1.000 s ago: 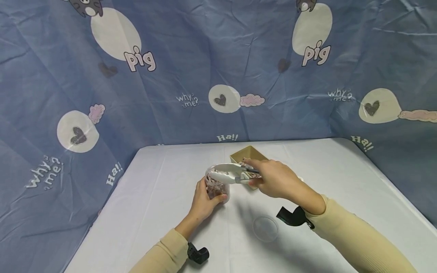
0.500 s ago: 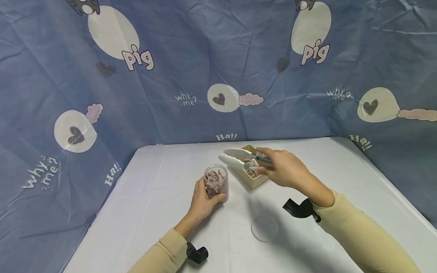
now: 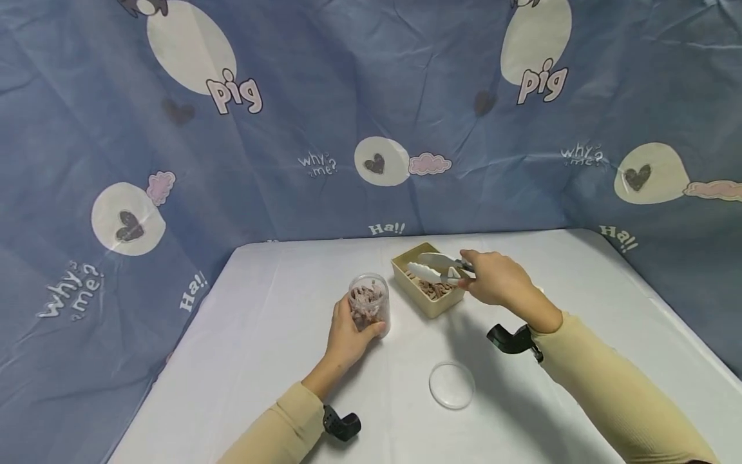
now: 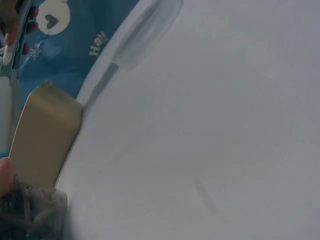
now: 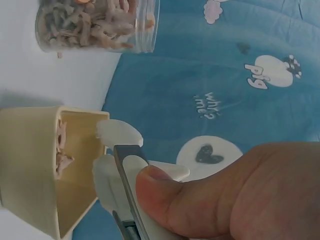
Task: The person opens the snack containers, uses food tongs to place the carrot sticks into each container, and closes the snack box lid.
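White tongs are gripped by the right hand; tips should be dipped into the box below. The jar is held steady by the left hand.

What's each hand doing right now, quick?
Left hand: grips the clear jar of brownish pieces.
Right hand: holds white tongs over the beige box.

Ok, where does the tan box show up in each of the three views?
Head: the tan box sits mid-table, under the tongs that the right hand holds.
Left wrist: its outer wall at the left edge.
Right wrist: lower left, open side facing the tongs.
Shared landmark: the clear jar beside it, held by the left hand.
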{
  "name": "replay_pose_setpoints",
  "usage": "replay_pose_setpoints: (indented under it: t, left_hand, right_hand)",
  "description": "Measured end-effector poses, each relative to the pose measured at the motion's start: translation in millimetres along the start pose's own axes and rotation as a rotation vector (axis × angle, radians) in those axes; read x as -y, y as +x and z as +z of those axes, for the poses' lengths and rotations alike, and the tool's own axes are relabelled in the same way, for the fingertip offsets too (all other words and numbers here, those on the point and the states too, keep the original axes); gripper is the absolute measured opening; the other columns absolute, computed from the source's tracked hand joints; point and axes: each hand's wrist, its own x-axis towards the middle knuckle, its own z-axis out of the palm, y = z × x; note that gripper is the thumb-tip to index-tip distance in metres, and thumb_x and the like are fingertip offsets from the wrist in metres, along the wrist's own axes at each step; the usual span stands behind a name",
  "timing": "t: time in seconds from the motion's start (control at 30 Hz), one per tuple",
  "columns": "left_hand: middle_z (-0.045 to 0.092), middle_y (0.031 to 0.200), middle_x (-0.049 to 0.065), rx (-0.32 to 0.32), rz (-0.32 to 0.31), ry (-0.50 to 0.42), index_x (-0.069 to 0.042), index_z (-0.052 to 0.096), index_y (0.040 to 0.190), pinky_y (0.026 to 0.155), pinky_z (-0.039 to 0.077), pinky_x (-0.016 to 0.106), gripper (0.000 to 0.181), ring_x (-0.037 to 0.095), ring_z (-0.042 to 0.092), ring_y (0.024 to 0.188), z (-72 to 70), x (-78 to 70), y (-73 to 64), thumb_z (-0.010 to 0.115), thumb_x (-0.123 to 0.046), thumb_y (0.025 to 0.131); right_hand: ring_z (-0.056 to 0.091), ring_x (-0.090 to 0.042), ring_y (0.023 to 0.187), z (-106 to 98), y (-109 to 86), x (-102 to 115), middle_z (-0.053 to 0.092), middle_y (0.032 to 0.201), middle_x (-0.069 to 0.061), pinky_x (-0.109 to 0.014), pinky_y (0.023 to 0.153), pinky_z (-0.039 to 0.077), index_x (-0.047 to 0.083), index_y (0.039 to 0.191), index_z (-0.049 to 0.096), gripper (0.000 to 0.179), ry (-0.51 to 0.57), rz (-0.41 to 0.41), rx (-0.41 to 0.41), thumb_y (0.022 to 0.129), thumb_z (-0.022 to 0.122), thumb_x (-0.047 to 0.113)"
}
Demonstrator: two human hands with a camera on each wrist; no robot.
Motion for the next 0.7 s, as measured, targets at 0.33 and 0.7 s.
replay_pose_setpoints:
  t: [0.33, 0.7]
  left_hand:
    - [0.041, 0.145, 0.019, -0.03, -0.002, 0.013, -0.004, 0.029, 0.149, 0.116, 0.034, 0.055, 0.089, 0.035, 0.043, 0.136, -8.2, 2.9, 5.1, 0.08, -0.033, 0.082]
    - [0.04, 0.146, 0.02, -0.032, -0.016, 0.005, -0.004, 0.028, 0.15, 0.116, 0.033, 0.056, 0.09, 0.036, 0.042, 0.136, -8.7, 2.5, 3.7, 0.079, -0.033, 0.082]
  right_hand:
    - [0.066, -0.04, 0.103, -8, 12.0, -2, 0.068, 0.116, -0.022, -0.052, 0.073, 0.055, 0.001, 0.137, 0.053, 0.056, -0.072, 0.017, 0.117, 0.089, 0.066, 0.027]
    - [0.056, -0.023, 0.078, -3, 47.8, 22, 0.063, 0.092, -0.009, -0.041, 0.067, 0.054, 0.007, 0.09, 0.066, 0.014, -0.203, 0.112, 0.341, 0.087, 0.06, 0.02]
